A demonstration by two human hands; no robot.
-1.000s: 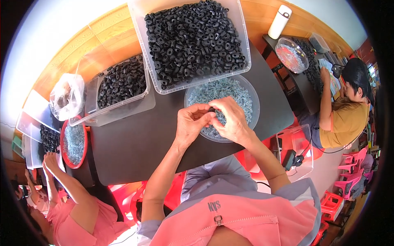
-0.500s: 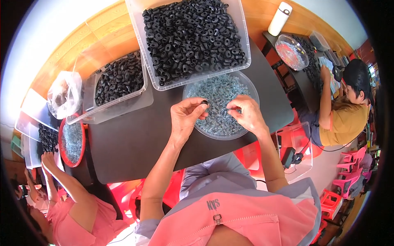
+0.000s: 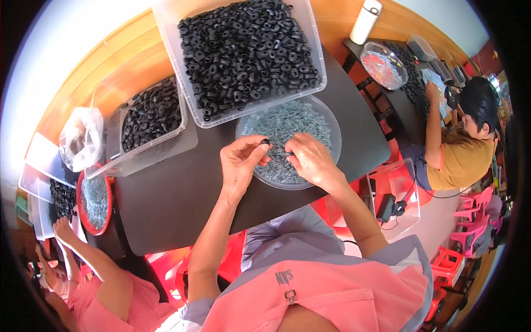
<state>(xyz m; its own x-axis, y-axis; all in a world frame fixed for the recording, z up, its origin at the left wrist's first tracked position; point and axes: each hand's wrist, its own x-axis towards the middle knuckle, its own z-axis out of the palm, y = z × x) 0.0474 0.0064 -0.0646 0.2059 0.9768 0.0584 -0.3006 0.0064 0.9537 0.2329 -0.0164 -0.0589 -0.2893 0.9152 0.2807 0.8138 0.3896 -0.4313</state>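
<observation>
Left hand (image 3: 238, 165) pinches black part (image 3: 265, 141); right hand (image 3: 313, 159) bunched just beside, its hold unclear. Bluish pieces (image 3: 301, 115) below both. Likely step: picking a piece; next calls for precise alignment.

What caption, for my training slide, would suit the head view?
Left hand pinching a small black part over a round translucent plastic bowl of bluish pieces.

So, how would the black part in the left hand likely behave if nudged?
The black part is probably light, being small enough for the left hand to pinch. Its rounded outline suggests it could roll; its sheen hints at a smooth, perhaps slippery surface.
</observation>
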